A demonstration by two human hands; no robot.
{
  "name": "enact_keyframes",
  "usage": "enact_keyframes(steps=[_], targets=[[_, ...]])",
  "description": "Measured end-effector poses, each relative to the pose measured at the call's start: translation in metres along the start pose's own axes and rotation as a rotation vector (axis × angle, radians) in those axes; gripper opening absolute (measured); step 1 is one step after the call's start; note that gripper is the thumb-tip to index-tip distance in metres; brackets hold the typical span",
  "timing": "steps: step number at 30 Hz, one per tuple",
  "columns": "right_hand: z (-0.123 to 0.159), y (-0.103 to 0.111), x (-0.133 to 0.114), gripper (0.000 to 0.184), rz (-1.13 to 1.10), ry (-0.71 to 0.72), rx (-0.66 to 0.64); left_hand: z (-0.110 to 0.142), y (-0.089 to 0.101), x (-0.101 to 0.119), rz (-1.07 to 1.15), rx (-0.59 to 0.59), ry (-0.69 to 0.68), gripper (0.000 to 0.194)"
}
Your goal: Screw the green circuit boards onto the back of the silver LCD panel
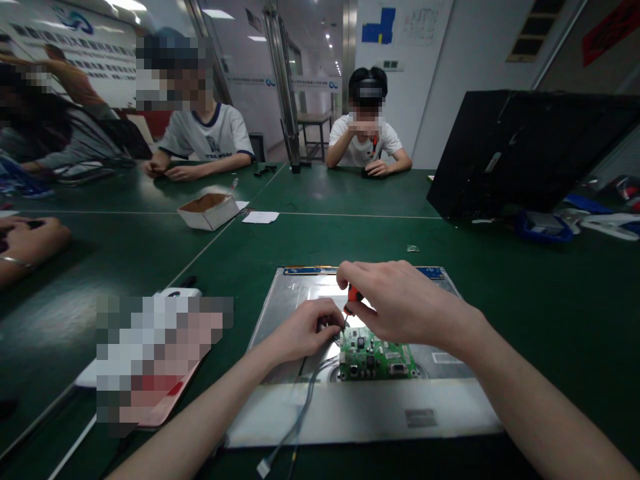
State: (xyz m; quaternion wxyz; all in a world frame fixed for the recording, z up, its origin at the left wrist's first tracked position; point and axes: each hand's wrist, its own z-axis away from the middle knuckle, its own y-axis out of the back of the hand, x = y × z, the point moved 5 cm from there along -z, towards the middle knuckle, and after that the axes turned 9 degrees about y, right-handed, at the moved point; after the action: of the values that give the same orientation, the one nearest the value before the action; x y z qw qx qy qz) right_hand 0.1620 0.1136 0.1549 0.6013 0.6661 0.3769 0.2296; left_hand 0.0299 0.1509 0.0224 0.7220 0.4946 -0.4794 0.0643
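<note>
A silver metal panel [360, 410] lies flat on the green table in front of me, with a green circuit board [376, 357] mounted near its middle. My right hand [400, 300] is closed round a small screwdriver with an orange handle [354, 294], tip pointing down at the board's upper left corner. My left hand [305, 328] rests on the panel beside the board, fingers pinched at the screwdriver's tip; what they pinch is too small to name. A grey cable [300, 417] runs from the board off the panel's near edge.
A pixelated object [150, 360] lies left of the panel. A small open cardboard box [209, 211] and a paper slip [260, 217] sit farther back. A black monitor shell [520, 153] stands at the right. Other people sit around the table; one person's hand [30, 243] rests at the left.
</note>
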Motion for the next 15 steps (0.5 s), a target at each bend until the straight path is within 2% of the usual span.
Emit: enact_keyframes(steps=[7, 15], targets=[[-0.0028, -0.0005, 0.0031, 0.013, 0.043, -0.037, -0.009, 0.001, 0.0004, -0.0013, -0.001, 0.007, 0.001, 0.012], [0.0014, 0.0017, -0.0035, 0.013, -0.01, 0.027, -0.007, -0.0003, -0.0015, -0.0029, 0.013, 0.0, 0.01, 0.011]])
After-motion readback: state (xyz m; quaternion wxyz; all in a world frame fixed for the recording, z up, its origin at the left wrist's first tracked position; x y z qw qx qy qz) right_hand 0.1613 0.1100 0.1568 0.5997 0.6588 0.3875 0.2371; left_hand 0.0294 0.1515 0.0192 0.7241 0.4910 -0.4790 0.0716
